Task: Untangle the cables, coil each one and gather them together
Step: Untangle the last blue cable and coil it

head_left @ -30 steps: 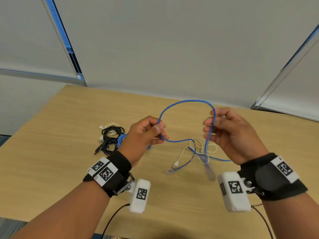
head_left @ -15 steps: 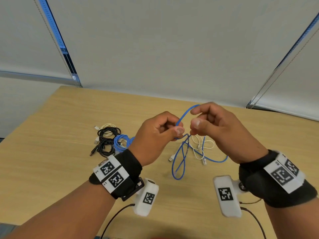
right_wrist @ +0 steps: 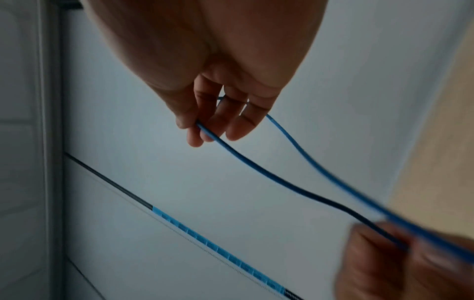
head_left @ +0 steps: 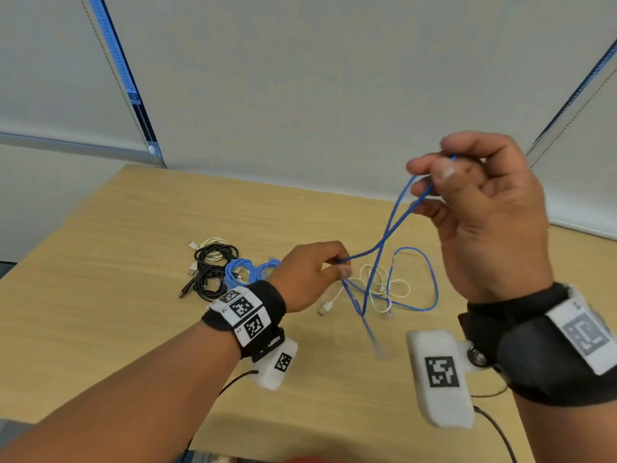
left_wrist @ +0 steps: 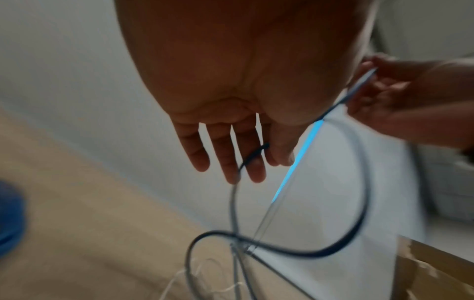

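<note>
Blue cable (head_left: 384, 242) hangs in the air between both hands, its lower loops trailing down onto the surface (head_left: 100, 295) and crossing a white cable (head_left: 377, 282) that lies there. The right hand (head_left: 480, 215) is raised, pinching a bend of it between thumb and fingers; the left hand (head_left: 310, 275), lower and near the surface, pinches another stretch between thumb and forefinger, the other fingers loosely extended. It looks light, thin and limp, yet springy enough to hold open loops, so it will likely slide easily through a loose pinch and kink if yanked. The free plug end (head_left: 377, 345) dangling below seems the best place to take hold for drawing it clear of the white one. To the left, well apart from the tangle, sit finished coils: black (head_left: 213, 265), blue (head_left: 247, 272) and a pale one behind. The surface is light wood grain; pale blinds (head_left: 300, 78) with bead chains hang behind it.
</note>
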{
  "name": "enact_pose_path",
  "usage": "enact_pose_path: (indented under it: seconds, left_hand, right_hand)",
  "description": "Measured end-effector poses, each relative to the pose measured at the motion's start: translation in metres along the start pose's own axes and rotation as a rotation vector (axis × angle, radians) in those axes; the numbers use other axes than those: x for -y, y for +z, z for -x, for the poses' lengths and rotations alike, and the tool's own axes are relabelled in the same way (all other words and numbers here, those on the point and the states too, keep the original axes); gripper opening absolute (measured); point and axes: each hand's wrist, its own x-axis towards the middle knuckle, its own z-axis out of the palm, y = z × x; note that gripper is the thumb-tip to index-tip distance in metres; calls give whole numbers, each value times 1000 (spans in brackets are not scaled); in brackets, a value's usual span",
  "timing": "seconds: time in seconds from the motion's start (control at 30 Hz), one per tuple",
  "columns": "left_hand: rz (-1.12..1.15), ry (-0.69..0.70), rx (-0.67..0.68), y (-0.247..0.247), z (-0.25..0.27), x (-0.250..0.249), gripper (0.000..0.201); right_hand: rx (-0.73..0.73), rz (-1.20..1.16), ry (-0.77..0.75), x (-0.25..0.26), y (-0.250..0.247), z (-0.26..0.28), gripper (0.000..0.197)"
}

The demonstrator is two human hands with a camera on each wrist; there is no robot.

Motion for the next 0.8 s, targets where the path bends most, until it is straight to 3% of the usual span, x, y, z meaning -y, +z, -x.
enact_pose_path:
  seconds: [0.07,0.17,0.27,0.5,0.6,0.7,0.8]
  left_hand:
    - [66,-85,-65,-3,1,17,9]
    - [260,-136,-255,-10,2,26,18]
    - [296,-80,-384,-19,-1,17,25]
    - [-116,141,-427,-20,-4,-6,26]
    - [-227,175,-418,-21,-2,-10,28]
    - [-214,178,-406,-18,-1,-15,27]
    - [-18,120,-371,-15,1,-21,26]
  right_hand:
    - [-23,87,46,-3,-12,-5,13]
    - [25,447,249,-27,-30,-1,10]
    - [60,684,346,-48,-38,10,9]
    - [158,865,69,-30,-12,17,12]
    - [218,882,12,-14,-5,17,10]
    - [342,937,12,-16,5,22,20]
    - [461,1081,118,-36,14,33,48]
